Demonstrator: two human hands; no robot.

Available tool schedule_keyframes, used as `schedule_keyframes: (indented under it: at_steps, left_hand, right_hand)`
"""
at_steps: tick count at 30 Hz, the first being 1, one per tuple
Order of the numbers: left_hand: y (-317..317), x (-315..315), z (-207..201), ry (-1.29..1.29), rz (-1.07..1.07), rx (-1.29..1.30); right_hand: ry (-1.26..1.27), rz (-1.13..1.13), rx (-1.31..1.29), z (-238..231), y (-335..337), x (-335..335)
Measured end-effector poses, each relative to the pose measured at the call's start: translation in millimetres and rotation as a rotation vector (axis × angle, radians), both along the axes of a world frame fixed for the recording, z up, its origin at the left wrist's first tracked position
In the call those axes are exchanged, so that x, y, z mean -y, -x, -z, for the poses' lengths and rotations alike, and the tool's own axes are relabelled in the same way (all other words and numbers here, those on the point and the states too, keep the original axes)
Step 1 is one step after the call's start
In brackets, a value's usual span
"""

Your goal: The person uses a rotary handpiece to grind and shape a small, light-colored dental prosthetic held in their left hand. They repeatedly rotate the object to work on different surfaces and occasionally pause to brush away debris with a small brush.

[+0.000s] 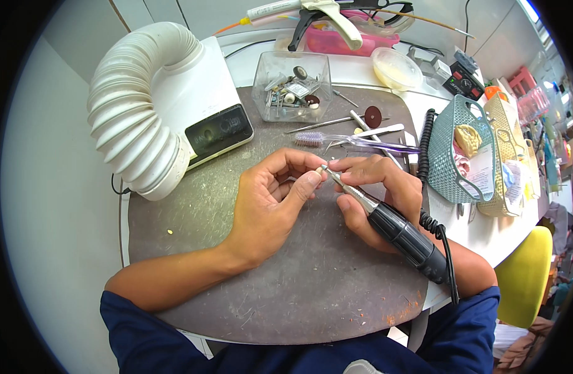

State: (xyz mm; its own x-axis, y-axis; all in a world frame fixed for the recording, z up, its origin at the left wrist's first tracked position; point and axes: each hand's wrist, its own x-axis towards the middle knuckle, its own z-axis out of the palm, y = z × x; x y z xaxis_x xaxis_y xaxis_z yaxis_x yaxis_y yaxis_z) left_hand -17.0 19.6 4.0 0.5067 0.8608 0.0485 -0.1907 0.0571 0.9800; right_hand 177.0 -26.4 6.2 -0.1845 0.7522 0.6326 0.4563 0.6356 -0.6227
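Note:
My left hand (269,198) is closed, thumb and forefinger pinching a small pale piece (320,172) over the middle of the grey mat (292,280). Most of that piece is hidden by the fingertips, so its kind is hard to make out. My right hand (389,187) grips a rotary handpiece (403,232), black at the body and metal toward the front. The handpiece slants up to the left, its tip right at the pale piece; whether they touch I cannot tell. A black coiled cord (451,265) trails from its back end.
A white ribbed hose (121,106) arches at the left beside a white box with a dark panel (219,132). Beyond my hands are a clear bin of burs (291,71), a purple toothbrush (355,141) and a brown disc (373,116). A blue-green basket (451,165) stands right.

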Motion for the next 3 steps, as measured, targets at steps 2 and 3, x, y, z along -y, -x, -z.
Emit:
schedule_keyframes:
  at_steps: [2,3]
  left_hand:
    - [-0.6,0.1,0.4,0.002,-0.003,0.011]
    - [-0.5,0.0,0.7,0.002,-0.005,0.009]
  right_hand:
    - [-0.008,-0.011,0.010,-1.4,1.2,0.0]
    - [-0.012,-0.019,0.014,-2.3,2.6,-0.4]
